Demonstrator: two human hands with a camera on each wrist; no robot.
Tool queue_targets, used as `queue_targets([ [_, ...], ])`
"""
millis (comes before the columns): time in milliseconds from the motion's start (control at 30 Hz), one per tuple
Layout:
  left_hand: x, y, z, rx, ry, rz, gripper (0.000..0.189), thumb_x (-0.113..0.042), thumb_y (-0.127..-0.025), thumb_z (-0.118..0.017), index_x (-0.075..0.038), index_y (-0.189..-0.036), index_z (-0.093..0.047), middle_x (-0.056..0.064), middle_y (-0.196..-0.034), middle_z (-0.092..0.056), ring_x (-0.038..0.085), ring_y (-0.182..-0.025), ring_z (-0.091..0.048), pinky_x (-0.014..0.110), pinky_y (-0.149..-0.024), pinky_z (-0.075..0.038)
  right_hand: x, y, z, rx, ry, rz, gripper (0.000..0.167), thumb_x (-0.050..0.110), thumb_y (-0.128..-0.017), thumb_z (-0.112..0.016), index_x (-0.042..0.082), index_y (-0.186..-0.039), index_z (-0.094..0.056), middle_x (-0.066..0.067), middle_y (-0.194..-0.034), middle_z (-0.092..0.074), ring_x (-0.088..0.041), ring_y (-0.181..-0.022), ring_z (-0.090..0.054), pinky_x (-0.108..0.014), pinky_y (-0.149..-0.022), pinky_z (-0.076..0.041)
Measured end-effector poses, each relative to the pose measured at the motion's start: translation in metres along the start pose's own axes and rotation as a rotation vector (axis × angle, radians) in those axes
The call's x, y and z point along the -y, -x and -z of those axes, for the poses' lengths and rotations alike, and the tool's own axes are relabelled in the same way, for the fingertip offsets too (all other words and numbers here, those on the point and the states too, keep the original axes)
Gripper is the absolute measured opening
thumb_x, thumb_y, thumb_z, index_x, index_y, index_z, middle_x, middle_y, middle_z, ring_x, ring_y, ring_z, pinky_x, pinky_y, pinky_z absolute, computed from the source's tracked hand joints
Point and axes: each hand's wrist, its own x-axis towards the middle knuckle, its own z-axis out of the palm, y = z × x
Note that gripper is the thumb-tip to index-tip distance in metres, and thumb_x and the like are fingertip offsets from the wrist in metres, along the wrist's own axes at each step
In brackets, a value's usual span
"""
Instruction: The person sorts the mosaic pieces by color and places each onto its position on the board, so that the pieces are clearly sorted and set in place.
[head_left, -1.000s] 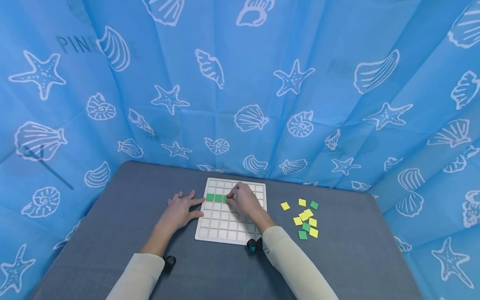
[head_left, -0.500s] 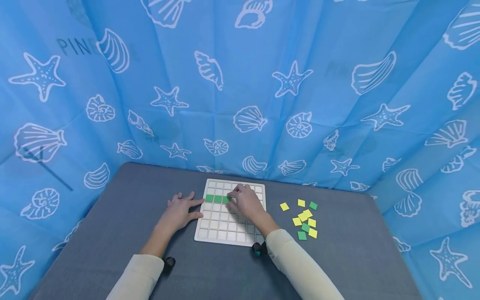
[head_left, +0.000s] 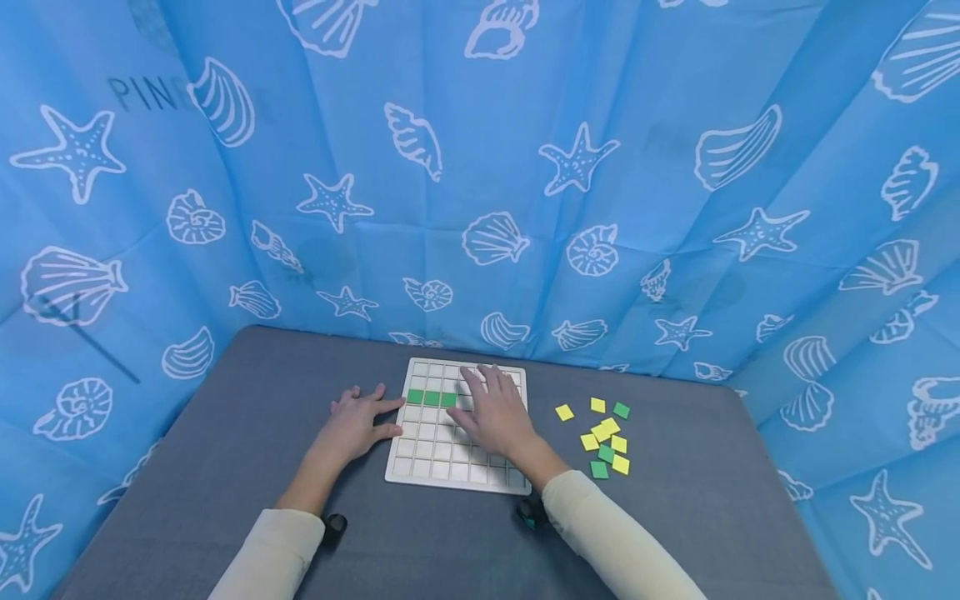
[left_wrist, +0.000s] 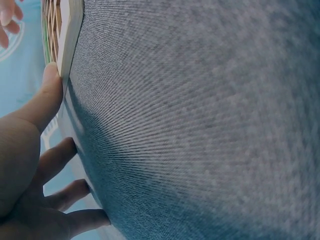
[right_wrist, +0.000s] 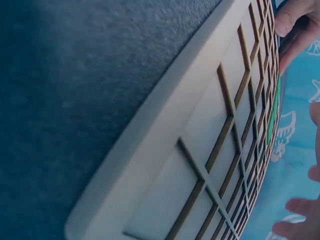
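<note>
A white grid board (head_left: 457, 487) lies on the table, with three green square tiles (head_left: 431, 398) side by side in one row toward its left. My left hand (head_left: 355, 427) rests at the board's left edge, fingers spread; in the left wrist view its thumb (left_wrist: 49, 85) touches the board's side and the other fingertips press the cloth. Over the right part of the board my right hand (head_left: 498, 414) hovers with loosely spread fingers, holding nothing. It covers several of the cells in the head view. The right wrist view shows the green row (right_wrist: 273, 107) from low down.
Right of the board lies a loose group of yellow tiles (head_left: 589, 442) and green tiles (head_left: 598, 470), some overlapping. The grey cloth-covered table (head_left: 675, 500) ends at a blue curtain (head_left: 480, 167) with white shell prints behind and at the sides.
My right hand has let go of the third green tile, which now lies in the row. Its fingers have spread and the hand has drawn slightly right. The left hand stays at the board's edge.
</note>
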Motion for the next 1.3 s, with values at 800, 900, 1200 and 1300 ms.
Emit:
queue_targets([
  [800,-0.001,-0.001,-0.001,0.002,-0.007,0.01,0.058,-0.043,-0.094,-0.071,-0.029,-0.148,-0.055,0.019,-0.162,-0.039,0.059,-0.148,-0.026,0.08,-0.111,-0.025,-0.04,0.03,-0.008,-0.004,-0.034,-0.082,0.086,0.072,-0.095,-0.046,0.027,-0.164,-0.022,-0.015,-0.173,-0.01,-0.048,-0.159,-0.005,-0.074,-0.123,-0.005],
  [900,-0.001,-0.001,-0.001,0.004,-0.005,0.011,0.059,-0.043,-0.094,-0.071,-0.029,-0.148,-0.055,0.019,-0.162,-0.039,0.059,-0.149,-0.026,0.08,-0.111,-0.025,-0.047,0.032,-0.009,-0.003,-0.03,-0.083,0.086,0.072,-0.095,-0.047,0.028,-0.165,-0.021,-0.015,-0.173,-0.01,-0.049,-0.159,-0.005,-0.075,-0.122,-0.006],
  [1200,0.0,-0.001,-0.001,0.001,0.004,-0.005,0.059,-0.043,-0.094,-0.07,-0.029,-0.149,-0.055,0.019,-0.163,-0.038,0.059,-0.149,-0.025,0.08,-0.111,-0.025,-0.059,0.044,0.005,0.022,0.001,-0.113,0.087,0.072,-0.095,-0.049,0.026,-0.164,-0.024,-0.016,-0.173,-0.011,-0.052,-0.157,-0.008,-0.078,-0.119,-0.008],
  [1300,0.0,0.001,0.0,0.002,0.015,-0.007,0.059,-0.042,-0.093,-0.071,-0.028,-0.148,-0.055,0.02,-0.162,-0.038,0.06,-0.149,-0.025,0.081,-0.111,-0.024,-0.065,0.048,0.007,0.033,0.003,-0.125,0.088,0.073,-0.094,-0.048,0.025,-0.164,-0.024,-0.016,-0.173,-0.01,-0.053,-0.157,-0.007,-0.078,-0.119,-0.006],
])
